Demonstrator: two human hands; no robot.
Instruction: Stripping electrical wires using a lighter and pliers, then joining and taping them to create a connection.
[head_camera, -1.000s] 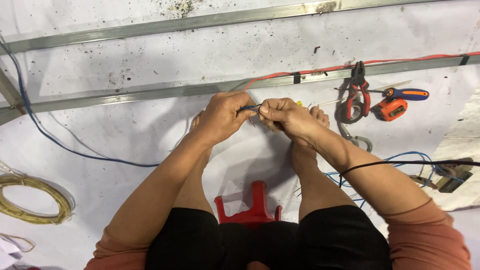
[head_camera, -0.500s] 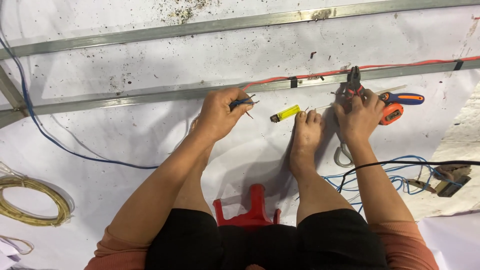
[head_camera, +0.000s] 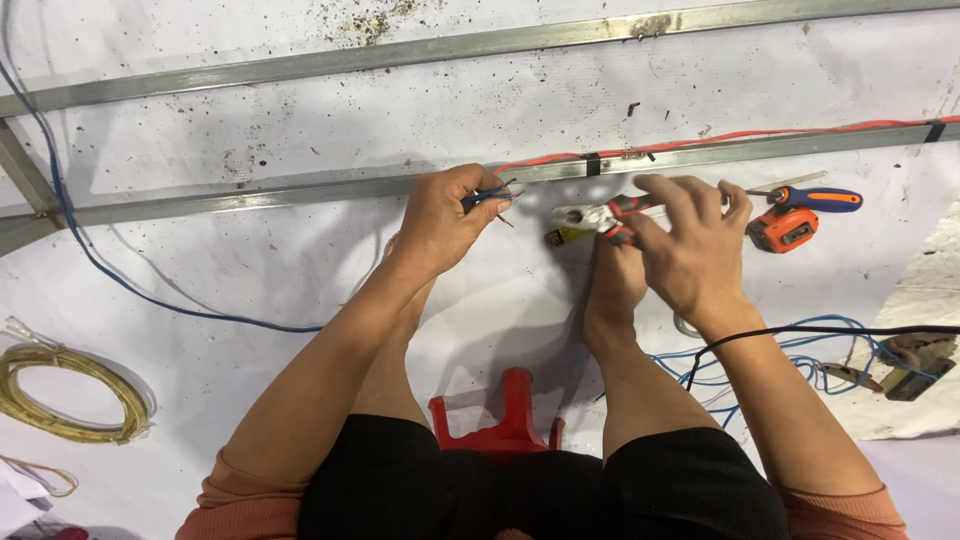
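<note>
The left hand (head_camera: 440, 225) pinched thin wires (head_camera: 492, 196) — the right hand (head_camera: 690, 250) gripped red-handled pliers (head_camera: 600, 213), fingers closed round them.

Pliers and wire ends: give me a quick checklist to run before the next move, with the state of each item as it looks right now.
1. Left hand grips the wire ends, which stick out past the fingers: ok.
2. Right hand has the pliers in hand: ok.
3. Pliers jaws point toward the wire ends but are apart from them: ok.
4. Jaws open or shut: cannot tell.
5. Bare copper showing at the wire tips: cannot tell, too small.
6. Screwdriver and tape measure lie on the floor beyond the right hand, out of the way: ok.
</note>
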